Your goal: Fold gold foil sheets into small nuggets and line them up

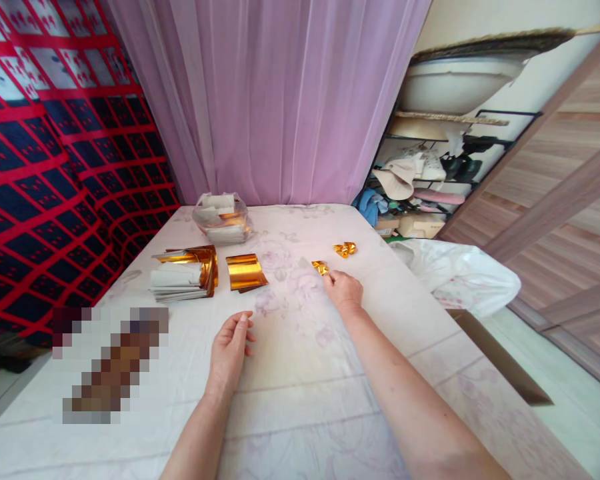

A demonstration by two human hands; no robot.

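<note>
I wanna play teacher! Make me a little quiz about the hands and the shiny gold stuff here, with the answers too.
1. Choose one. What is at the fingertips of the right hand?
A) a cap
B) a folded gold piece
C) the curtain

2. True or false? The clear bag sits near the far edge of the table.

3. Fill in the blank. The big stack of sheets lies toward the person's ____ side.

Key: 1. B; 2. True; 3. left
</note>
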